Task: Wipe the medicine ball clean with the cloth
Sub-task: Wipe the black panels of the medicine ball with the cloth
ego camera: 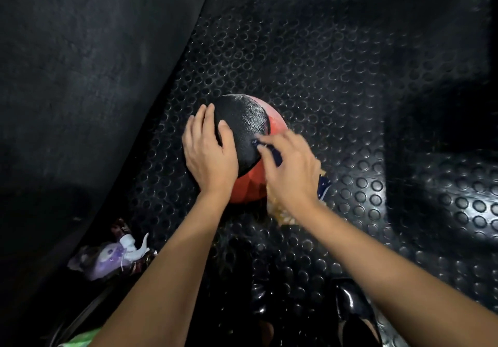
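The medicine ball (244,142) sits on the bumpy black floor mat (350,104), right in front of the person. The left hand (210,152) lies flat and open on its left side, holding it steady. The right hand (289,168) presses the cloth (323,185) on the right side (it looks blurry). There is room on the right; a dark wall (80,77) stands close on the left.

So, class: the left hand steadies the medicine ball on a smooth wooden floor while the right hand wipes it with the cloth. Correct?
Not quite. The head view shows a black studded rubber floor, not smooth wood. The left hand steadies the medicine ball while the right hand wipes with the cloth.
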`<action>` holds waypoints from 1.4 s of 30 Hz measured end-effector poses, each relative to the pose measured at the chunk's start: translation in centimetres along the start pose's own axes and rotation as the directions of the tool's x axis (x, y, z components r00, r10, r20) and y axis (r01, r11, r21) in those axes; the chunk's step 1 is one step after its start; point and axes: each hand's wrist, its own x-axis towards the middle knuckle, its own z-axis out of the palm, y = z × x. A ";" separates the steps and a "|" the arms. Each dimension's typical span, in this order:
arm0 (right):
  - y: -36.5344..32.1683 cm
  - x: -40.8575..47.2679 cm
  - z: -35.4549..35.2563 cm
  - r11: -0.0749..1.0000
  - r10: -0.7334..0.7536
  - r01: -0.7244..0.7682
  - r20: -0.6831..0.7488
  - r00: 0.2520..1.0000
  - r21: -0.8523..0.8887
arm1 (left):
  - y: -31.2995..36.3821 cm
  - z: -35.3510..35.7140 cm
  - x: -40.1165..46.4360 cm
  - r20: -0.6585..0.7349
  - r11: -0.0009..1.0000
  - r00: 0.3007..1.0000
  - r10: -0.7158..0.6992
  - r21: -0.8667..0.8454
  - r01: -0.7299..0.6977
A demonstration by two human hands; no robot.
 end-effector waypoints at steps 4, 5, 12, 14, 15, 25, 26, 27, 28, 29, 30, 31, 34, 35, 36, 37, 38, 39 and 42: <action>0.7 3.2 -0.1 0.984 0.175 -0.175 -0.002 0.985 0.017 | -0.1 0.0 -0.9 -0.014 1.000 1.000 -0.005 -0.003 0.005; 0.5 2.8 -0.2 0.987 0.162 -0.162 0.003 0.987 0.021 | -0.1 0.1 -0.9 -0.014 1.000 1.000 -0.003 0.001 0.003; 0.1 2.3 -0.4 0.998 0.050 -0.049 0.027 0.998 -0.040 | -0.2 0.1 -0.9 -0.005 1.000 1.000 0.021 0.018 -0.021; 0.6 4.0 -0.5 0.986 0.162 -0.160 0.044 0.986 -0.053 | 0.0 0.1 -1.1 -0.007 0.999 1.000 0.018 0.029 -0.017; 0.5 3.9 -0.5 0.985 0.162 -0.159 0.042 0.986 -0.061 | 0.1 0.2 -1.1 -0.004 0.999 1.000 0.026 0.035 -0.025; 1.9 5.0 -3.0 0.936 0.348 -0.350 0.046 0.936 0.042 | -0.2 0.1 -0.7 -0.023 1.000 1.000 0.008 -0.002 -0.008; 2.3 5.3 -3.1 0.930 0.366 -0.368 0.069 0.928 0.014 | -0.2 0.1 -0.7 -0.025 1.000 1.000 0.009 -0.003 -0.009; 2.6 5.4 -3.1 0.925 0.380 -0.381 0.086 0.921 -0.006 | -0.3 0.1 -0.6 -0.027 1.000 1.000 0.013 -0.005 -0.013; 2.8 5.5 -3.2 0.919 0.394 -0.394 0.088 0.915 -0.019 | -0.2 0.1 -0.6 -0.030 1.000 0.999 0.020 -0.010 -0.020; 2.9 5.7 -3.4 0.909 0.417 -0.415 0.074 0.906 -0.041 | -0.2 0.1 -0.5 -0.036 1.000 0.999 0.027 -0.014 -0.027; 3.0 6.0 -3.6 0.897 0.439 -0.434 0.055 0.897 -0.083 | -0.2 0.2 -0.6 -0.041 0.999 0.999 0.032 -0.013 -0.033; 3.1 6.4 -4.1 0.880 0.464 -0.457 0.033 0.885 -0.131 | -0.2 0.2 -0.6 -0.046 0.999 0.998 0.034 -0.008 -0.035; 3.3 7.8 -5.2 0.807 0.588 -0.587 0.009 0.809 -0.064 | 0.0 0.3 -0.7 -0.042 1.000 0.999 0.028 0.002 -0.028; 3.1 7.9 -5.0 0.785 0.617 -0.619 0.041 0.786 0.037 | 0.0 0.3 -0.8 -0.040 1.000 0.999 0.026 0.004 -0.026; 2.7 7.7 -4.8 0.761 0.625 -0.632 0.094 0.775 0.150 | 0.1 0.3 -0.9 -0.039 1.000 0.999 0.028 0.006 -0.027; 2.0 7.4 -4.4 0.723 0.618 -0.642 0.177 0.766 0.256 | 0.1 0.3 -0.9 -0.040 0.999 0.999 0.036 0.006 -0.036; 1.2 6.9 -4.2 0.667 0.597 -0.661 0.284 0.750 0.343 | 0.2 0.4 -1.0 -0.042 0.999 0.998 0.049 0.006 -0.049; 0.5 6.5 -4.1 0.616 0.561 -0.685 0.394 0.728 0.390 | 0.2 0.4 -1.0 -0.039 0.998 0.997 0.062 0.008 -0.062; 0.2 5.9 -4.2 0.709 0.439 -0.631 0.505 0.743 0.313 | 0.4 0.4 -1.0 -0.019 0.996 0.996 0.085 0.021 -0.084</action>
